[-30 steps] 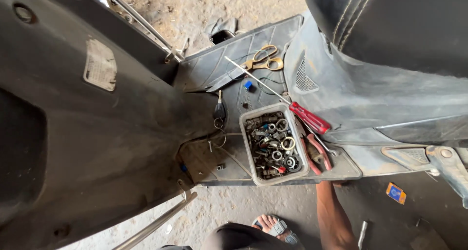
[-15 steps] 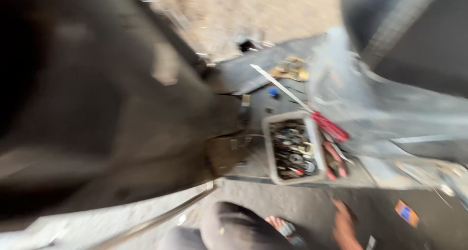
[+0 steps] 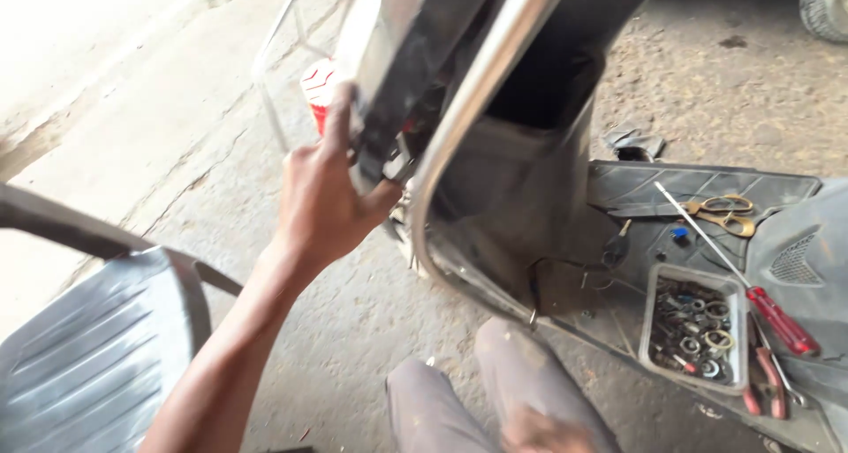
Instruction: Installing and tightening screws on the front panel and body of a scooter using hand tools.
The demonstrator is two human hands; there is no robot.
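Gripping the scooter's front panel (image 3: 397,73) at its edge, left hand (image 3: 327,201) has fingers (image 3: 340,117) curled shut around it, raised above the concrete floor (image 3: 177,153). Right hand out of view. Parts tray (image 3: 693,329), red-handled screwdriver (image 3: 777,316) and scissors (image 3: 724,213) lie on the footboard (image 3: 636,188). Grey chair (image 3: 88,347) lower left.

Tray (image 3: 738,285) on footboard (image 3: 636,188); screwdriver (image 3: 733,272) right of tray, scissors (image 3: 724,213) behind it, chair (image 3: 97,347) far left.
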